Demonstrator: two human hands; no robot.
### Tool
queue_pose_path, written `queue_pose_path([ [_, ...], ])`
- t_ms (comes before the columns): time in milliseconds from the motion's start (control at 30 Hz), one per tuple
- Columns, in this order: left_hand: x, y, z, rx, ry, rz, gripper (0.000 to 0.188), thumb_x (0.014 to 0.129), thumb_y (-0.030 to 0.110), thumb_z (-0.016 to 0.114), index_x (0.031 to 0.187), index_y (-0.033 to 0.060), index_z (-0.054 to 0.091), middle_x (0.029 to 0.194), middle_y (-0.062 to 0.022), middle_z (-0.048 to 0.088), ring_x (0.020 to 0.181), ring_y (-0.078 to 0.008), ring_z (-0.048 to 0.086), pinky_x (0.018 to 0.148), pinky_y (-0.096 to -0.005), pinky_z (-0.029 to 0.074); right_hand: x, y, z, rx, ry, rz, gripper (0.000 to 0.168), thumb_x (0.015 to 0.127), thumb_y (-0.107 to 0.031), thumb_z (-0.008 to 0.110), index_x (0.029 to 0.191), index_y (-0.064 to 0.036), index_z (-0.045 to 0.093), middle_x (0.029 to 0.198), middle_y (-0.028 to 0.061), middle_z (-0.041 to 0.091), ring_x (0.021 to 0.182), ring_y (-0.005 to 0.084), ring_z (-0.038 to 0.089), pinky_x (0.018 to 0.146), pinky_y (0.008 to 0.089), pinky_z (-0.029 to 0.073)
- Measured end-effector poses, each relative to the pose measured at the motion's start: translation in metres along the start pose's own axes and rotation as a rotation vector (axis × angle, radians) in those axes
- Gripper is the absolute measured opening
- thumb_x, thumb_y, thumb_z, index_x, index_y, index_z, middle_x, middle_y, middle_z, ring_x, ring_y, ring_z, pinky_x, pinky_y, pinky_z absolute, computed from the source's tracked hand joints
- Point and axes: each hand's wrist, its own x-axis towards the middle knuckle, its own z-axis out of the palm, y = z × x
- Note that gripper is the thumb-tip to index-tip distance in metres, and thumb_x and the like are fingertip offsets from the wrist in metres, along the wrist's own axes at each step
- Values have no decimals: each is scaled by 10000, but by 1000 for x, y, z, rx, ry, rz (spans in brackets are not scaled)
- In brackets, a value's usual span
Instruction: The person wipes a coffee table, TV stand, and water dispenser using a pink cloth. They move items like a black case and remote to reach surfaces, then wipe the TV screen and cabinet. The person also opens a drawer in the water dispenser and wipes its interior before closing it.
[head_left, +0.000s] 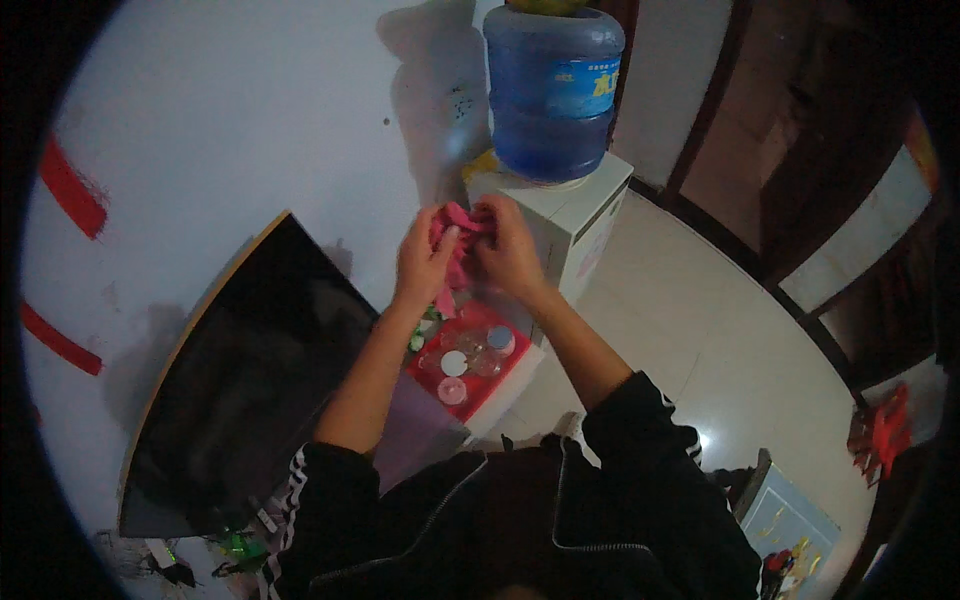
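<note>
A bunched pink cloth (459, 255) hangs between my two hands in front of the white water dispenser. My left hand (424, 259) grips it from the left, thumb on top. On the other side my right hand (510, 244) has its fingers curled around the cloth's upper right part. One narrow end of the cloth dangles below them. Beneath the hands lies a red tray (469, 409) with several glasses and jars, among them one with a white lid (453, 364). The palms and some fingertips are hidden.
A big blue water bottle (551, 112) stands on the dispenser (559, 206). To the left, a flat black screen (247, 375) leans near the wall. The tray rests on a surface with a purple cover (416, 431). At lower right stands a grey-blue box or stool (791, 517) on the tiled floor.
</note>
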Motion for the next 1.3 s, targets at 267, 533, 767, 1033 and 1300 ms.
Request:
queue_pose_path([
  [267, 48, -22, 167, -81, -134, -259, 339, 833, 182, 627, 1120, 21, 543, 1023, -135, 606, 919, -243, 585, 819, -320, 453, 20, 126, -162, -259, 123, 122, 489, 701, 36, 575, 1165, -24, 434, 1127, 192, 497, 1015, 360, 529, 863, 392, 447],
  [533, 35, -33, 269, 494, -344, -122, 488, 830, 143, 552, 1281, -1, 433, 1376, -167, 375, 1297, -353, 292, 1055, -422, 280, 25, 233, -180, -575, -264, -6, 511, 799, -178, 579, 1276, -77, 424, 1336, 196, 385, 1209, 383, 399, 1004, 438, 339],
  [767, 33, -30, 297, 906, -295, 8, 456, 790, 195, 579, 1200, 4, 529, 1356, -159, 411, 1295, -313, 323, 1042, -473, 276, 20, 241, -179, -730, -359, -117, 472, 830, -233, 529, 1285, -133, 455, 1343, 168, 398, 1238, 373, 367, 1056, 471, 251],
  [1033, 45, -9, 303, 996, -394, -19, 394, 745, 151, 592, 1107, -4, 569, 1249, -166, 509, 1169, -307, 473, 949, -411, 398, 25, 237, -193, -654, -374, -141, 441, 806, -193, 552, 1236, -130, 477, 1297, 173, 433, 1216, 387, 380, 1051, 464, 265],
  [1300, 58, 10, 337, 987, -371, 150, 259, 706, 122, 569, 924, -12, 604, 1017, -180, 595, 938, -288, 577, 743, -415, 481, 39, 255, -224, -694, -358, -113, 406, 806, -183, 545, 1199, -101, 484, 1280, 145, 454, 1217, 348, 397, 1024, 431, 322],
])
